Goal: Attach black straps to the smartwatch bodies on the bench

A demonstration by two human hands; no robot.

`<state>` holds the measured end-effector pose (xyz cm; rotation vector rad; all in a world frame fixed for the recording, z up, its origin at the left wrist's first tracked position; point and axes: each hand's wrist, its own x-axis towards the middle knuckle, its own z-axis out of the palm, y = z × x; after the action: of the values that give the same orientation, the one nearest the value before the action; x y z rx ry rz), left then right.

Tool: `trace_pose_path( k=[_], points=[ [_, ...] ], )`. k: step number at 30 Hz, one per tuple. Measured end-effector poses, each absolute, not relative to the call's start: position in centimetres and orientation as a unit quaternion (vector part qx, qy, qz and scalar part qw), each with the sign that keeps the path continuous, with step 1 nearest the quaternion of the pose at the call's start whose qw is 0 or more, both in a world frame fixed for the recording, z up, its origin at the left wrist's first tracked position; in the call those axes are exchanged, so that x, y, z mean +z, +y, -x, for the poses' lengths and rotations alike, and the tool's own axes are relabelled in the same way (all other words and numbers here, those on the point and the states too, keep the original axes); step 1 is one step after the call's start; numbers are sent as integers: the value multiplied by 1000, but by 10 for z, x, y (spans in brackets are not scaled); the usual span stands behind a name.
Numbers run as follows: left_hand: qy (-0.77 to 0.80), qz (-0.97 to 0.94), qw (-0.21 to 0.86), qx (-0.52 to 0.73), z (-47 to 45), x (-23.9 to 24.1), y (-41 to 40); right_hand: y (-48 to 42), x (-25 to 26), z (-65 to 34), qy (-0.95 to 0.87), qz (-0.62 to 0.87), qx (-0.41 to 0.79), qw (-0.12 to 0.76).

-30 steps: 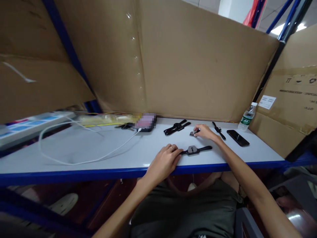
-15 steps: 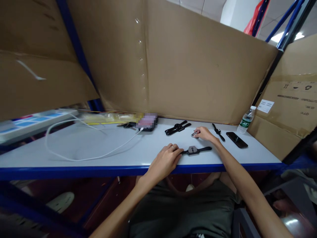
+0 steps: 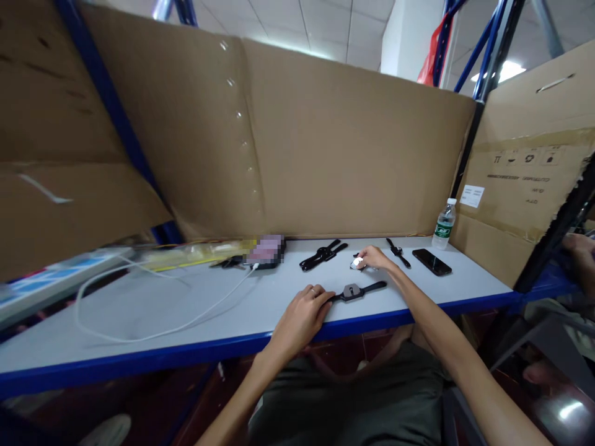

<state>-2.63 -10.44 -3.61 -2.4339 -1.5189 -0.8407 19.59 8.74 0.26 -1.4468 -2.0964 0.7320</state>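
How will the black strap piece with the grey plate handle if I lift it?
The black strap piece looks slim, so probably light. Its grey plate seems rigid, while the narrow strap may flex. Lying flat, it's unlikely to roll.

Watch [image 3: 352, 292] on table [image 3: 260, 313], bottle [image 3: 444, 227] behind phone [image 3: 432, 262]
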Motion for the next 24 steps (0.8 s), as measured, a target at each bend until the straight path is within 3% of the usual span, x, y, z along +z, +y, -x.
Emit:
trace_pose_path(
  k=[17,24],
  points=[
    [-504,811,74,-287,27,-39,-102,94,8,-219,-708,525,398,255],
    [-502,811,89,-288,28,-40,-101,86,23,-228,-696,529,397,279]
  ],
)
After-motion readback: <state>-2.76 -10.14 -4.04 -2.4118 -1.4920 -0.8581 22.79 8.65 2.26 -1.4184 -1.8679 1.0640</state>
